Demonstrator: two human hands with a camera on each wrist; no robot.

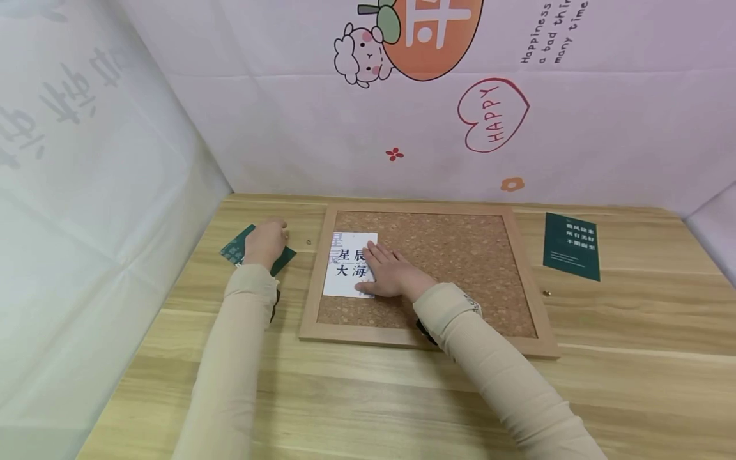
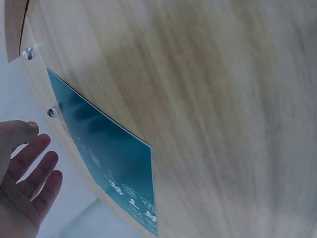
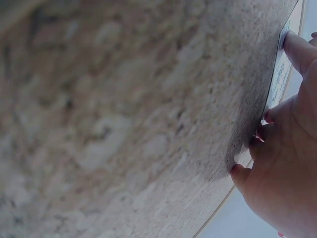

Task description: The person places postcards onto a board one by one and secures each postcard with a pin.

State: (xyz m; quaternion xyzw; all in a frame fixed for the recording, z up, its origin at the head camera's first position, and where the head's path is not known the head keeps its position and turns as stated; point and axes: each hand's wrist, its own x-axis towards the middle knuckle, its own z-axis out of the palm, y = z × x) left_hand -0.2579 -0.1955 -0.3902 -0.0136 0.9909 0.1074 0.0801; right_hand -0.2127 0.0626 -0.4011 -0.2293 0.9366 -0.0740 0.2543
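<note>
My right hand (image 1: 386, 271) lies with fingers spread across the right side of a white card (image 1: 339, 281) printed with dark characters. That card lies flat on the left part of a wood-framed cork board (image 1: 460, 255). In the right wrist view, the thumb and fingertips of the right hand (image 3: 285, 148) rest on the card's edge and the cork. The left hand (image 1: 266, 243) hovers over a dark green card (image 1: 234, 248) left of the board. The left wrist view shows this hand (image 2: 29, 178) with loosely bent fingers and nothing between them, beside a small metal tack (image 2: 52, 112).
Another green card (image 1: 572, 246) with white characters lies on the table right of the board. A small brass-coloured tack (image 1: 547, 293) is by the frame's right side, and a second tack (image 1: 308, 242) by its left. A printed white cloth (image 1: 345, 140) hangs behind the table.
</note>
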